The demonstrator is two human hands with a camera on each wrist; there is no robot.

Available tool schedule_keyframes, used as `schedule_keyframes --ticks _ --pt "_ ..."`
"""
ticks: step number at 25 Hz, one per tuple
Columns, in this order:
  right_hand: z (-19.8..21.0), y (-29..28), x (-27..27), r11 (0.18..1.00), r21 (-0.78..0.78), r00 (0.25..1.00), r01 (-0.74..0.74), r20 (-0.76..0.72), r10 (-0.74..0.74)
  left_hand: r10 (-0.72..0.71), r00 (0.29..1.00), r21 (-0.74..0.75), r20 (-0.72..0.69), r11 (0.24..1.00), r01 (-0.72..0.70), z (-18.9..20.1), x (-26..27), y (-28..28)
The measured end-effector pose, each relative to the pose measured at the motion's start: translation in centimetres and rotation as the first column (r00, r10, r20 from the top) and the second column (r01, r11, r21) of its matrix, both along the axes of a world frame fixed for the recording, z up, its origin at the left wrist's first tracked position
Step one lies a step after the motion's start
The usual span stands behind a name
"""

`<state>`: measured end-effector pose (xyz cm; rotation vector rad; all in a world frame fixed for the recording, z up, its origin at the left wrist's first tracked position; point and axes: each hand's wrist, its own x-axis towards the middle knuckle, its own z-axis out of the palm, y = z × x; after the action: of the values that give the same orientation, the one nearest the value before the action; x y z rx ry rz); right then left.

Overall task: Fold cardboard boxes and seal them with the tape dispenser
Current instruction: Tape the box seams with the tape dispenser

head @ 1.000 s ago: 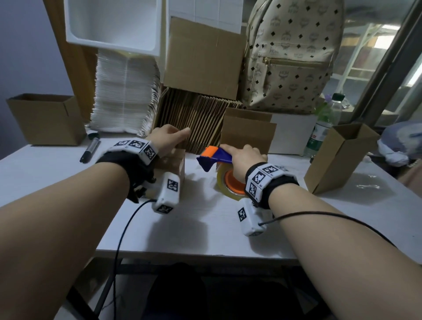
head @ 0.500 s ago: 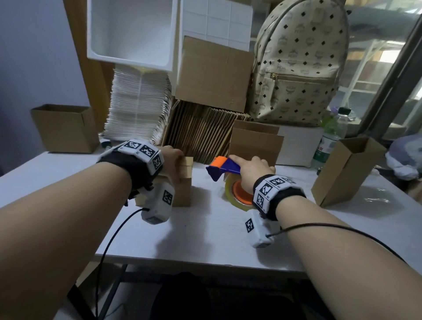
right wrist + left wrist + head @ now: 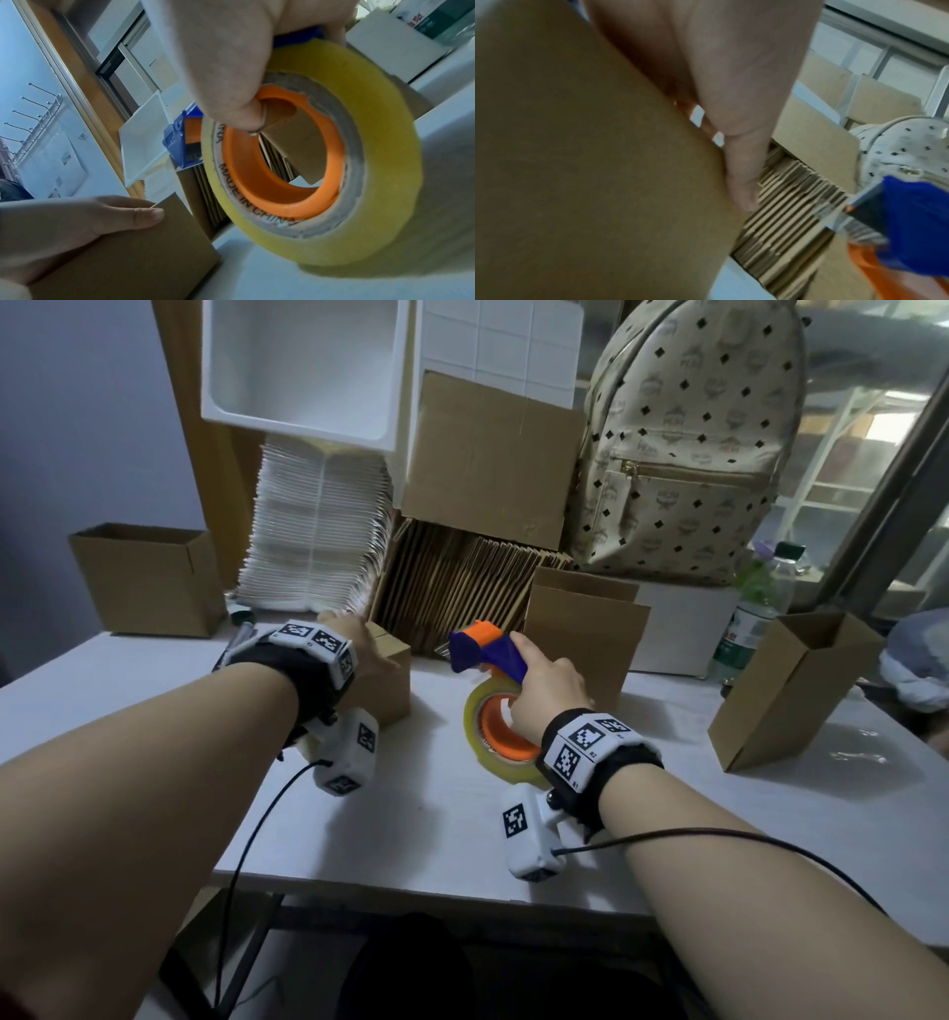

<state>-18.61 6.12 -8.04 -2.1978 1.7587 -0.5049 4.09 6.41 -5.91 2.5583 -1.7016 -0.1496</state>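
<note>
Brown corrugated cardboard: a small folded box (image 3: 386,681) is stood on the white tabletop (image 3: 436,819), left of centre. It is held by the left hand (image 3: 359,645), palm over the top and thumb (image 3: 133,218) pressed flat on the near side face; the fingers are wrapped over the far edge, seen in the left wrist view (image 3: 741,178).

The blue-and-orange tape dispenser (image 3: 488,654) with its yellow tape roll (image 3: 500,737) is gripped by the right hand (image 3: 547,695), just right of the box and apart from it. The thumb (image 3: 231,97) is hooked into the orange core; the other fingers are closed over the blue handle. The roll's lower edge is near the tabletop; contact cannot be told.

Behind, a row of flattened cardboard blanks (image 3: 462,582) is stood on edge. Open boxes are placed at far left (image 3: 149,580), centre back (image 3: 585,629) and right (image 3: 791,690). A patterned beige backpack (image 3: 688,444), a white paper stack (image 3: 318,531) and a plastic bottle (image 3: 750,618) are also on the tabletop.
</note>
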Motion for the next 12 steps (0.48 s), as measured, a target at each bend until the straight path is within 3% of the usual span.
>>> schedule_keyframes --ticks 7,12 --pt "-0.3 -1.4 2.2 0.998 0.007 0.998 -0.056 0.043 0.056 -0.139 0.981 0.003 0.134 0.99 0.14 -1.7 3.7 -2.2" --pt "-0.3 -2.4 3.9 0.997 -0.024 0.996 -0.08 -0.032 0.079 -0.136 0.986 -0.091 0.1 0.985 0.145 -2.4 4.0 -3.5"
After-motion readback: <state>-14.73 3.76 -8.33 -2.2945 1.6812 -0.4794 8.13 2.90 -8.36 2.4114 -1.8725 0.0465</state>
